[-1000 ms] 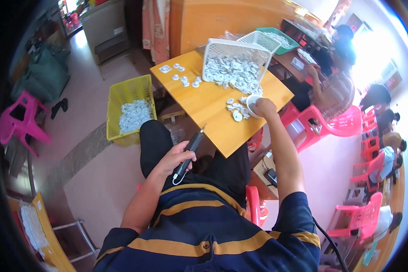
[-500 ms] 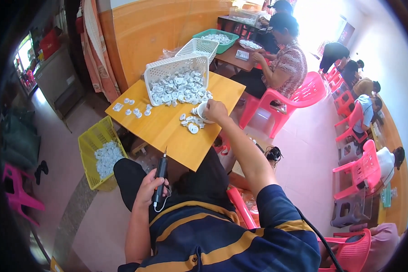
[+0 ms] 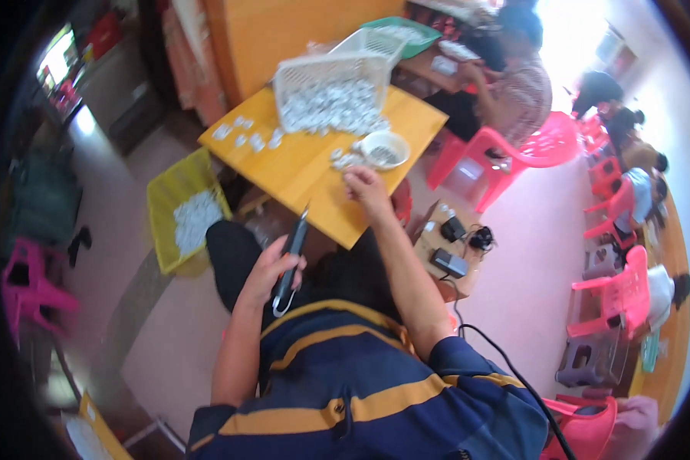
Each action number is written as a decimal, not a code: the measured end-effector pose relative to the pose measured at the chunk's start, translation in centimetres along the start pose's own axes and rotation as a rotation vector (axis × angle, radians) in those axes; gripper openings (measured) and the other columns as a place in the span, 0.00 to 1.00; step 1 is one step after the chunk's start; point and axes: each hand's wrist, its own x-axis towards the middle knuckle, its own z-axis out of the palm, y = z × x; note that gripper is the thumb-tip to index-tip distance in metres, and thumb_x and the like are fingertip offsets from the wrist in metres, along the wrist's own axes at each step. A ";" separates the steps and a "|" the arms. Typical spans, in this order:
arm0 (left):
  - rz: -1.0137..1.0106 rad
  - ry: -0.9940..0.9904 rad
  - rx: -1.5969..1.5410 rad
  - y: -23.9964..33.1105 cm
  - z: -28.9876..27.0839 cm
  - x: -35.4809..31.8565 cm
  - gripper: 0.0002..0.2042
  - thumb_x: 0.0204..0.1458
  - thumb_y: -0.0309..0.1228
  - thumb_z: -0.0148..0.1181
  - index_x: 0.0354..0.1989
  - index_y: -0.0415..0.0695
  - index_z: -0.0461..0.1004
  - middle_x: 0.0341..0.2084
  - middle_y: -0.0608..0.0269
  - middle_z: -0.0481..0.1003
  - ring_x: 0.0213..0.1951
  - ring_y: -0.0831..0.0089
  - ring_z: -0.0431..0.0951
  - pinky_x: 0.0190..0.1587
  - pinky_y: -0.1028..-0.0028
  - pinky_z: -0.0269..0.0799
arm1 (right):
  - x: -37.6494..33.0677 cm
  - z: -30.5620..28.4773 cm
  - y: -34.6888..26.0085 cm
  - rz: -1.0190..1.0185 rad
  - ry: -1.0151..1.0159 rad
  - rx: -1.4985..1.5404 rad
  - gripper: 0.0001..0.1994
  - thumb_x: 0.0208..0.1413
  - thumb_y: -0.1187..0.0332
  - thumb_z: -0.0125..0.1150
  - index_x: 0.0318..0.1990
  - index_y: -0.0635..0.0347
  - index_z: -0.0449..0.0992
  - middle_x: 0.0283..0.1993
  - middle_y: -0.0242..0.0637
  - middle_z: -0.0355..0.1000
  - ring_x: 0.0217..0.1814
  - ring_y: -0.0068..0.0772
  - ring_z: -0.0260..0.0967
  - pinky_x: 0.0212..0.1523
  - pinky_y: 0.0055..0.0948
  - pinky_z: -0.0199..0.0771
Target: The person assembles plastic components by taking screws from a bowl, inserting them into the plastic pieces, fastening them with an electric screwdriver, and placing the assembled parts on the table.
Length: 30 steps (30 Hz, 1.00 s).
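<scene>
My left hand [image 3: 262, 274] is wrapped round a black pen-shaped electric screwdriver [image 3: 292, 257], its thin bit pointing up toward the table's near edge and a white cord looping from its lower end. Above the wooden table [image 3: 314, 184], my right hand [image 3: 366, 188] is closed with its fingertips together. Whatever lies in the pinch is too small and blurred to make out. Just beyond that hand stands a white bowl [image 3: 405, 147] with small dark pieces in it. A few white plastic parts [image 3: 337, 159] lie beside the bowl. Behind them, a tipped white basket [image 3: 279, 88] spills many similar parts.
Several white parts [image 3: 241, 139] lie at the table's left. A yellow crate [image 3: 159, 222] of white pieces stands on the floor at left. To the right, a small box-like stand [image 3: 469, 285] carries black power adapters [image 3: 448, 263]. A person sits on a pink chair [image 3: 491, 161] beyond.
My right hand has come out of the bowl and back toward me, its fingers pinched. The screwdriver stays in my left hand. The whole view has shifted.
</scene>
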 end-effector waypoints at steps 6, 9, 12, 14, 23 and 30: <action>0.023 -0.040 0.040 0.1 0.8 0.2 0.27 0.60 0.31 0.60 0.67 0.41 0.62 0.34 0.61 0.76 0.27 0.76 0.77 0.31 0.77 0.75 | -2.5 -0.9 1.8 0.124 -0.096 0.162 0.07 0.64 0.72 0.65 0.47 0.59 0.77 0.39 0.30 0.75 0.36 0.24 0.74 0.37 0.23 0.77; 0.003 -0.095 0.112 0.1 0.7 -0.1 0.27 0.62 0.33 0.57 0.68 0.40 0.60 0.36 0.61 0.76 0.28 0.76 0.78 0.33 0.76 0.76 | -2.7 -0.3 1.3 0.167 -0.140 0.136 0.06 0.64 0.72 0.65 0.46 0.60 0.77 0.39 0.31 0.75 0.36 0.24 0.74 0.37 0.22 0.77; -0.023 -0.086 0.100 0.2 0.9 -0.3 0.25 0.63 0.34 0.57 0.66 0.40 0.62 0.35 0.62 0.76 0.28 0.77 0.77 0.33 0.77 0.75 | -3.1 -0.2 1.1 0.209 -0.170 0.114 0.06 0.63 0.74 0.65 0.45 0.61 0.78 0.39 0.32 0.76 0.37 0.24 0.74 0.37 0.22 0.76; -0.020 -0.075 0.116 0.1 0.8 -0.5 0.24 0.63 0.35 0.56 0.66 0.41 0.62 0.35 0.62 0.76 0.28 0.77 0.77 0.33 0.77 0.75 | -3.3 0.3 0.7 0.213 -0.224 0.126 0.06 0.62 0.75 0.65 0.45 0.63 0.78 0.38 0.32 0.76 0.37 0.24 0.74 0.37 0.22 0.76; -0.029 -0.052 0.168 -0.2 0.6 -0.2 0.23 0.64 0.33 0.55 0.67 0.42 0.63 0.33 0.64 0.75 0.26 0.78 0.77 0.31 0.79 0.75 | -3.0 0.6 0.1 0.207 -0.345 0.093 0.07 0.60 0.77 0.65 0.45 0.64 0.78 0.35 0.33 0.77 0.34 0.25 0.74 0.37 0.22 0.75; -0.068 -0.034 0.253 -0.1 0.8 -0.2 0.23 0.63 0.31 0.54 0.66 0.41 0.64 0.31 0.64 0.75 0.24 0.79 0.76 0.29 0.79 0.74 | -2.8 -0.4 -0.2 0.197 -0.381 -0.049 0.08 0.59 0.77 0.66 0.45 0.63 0.78 0.35 0.32 0.78 0.35 0.22 0.75 0.37 0.21 0.76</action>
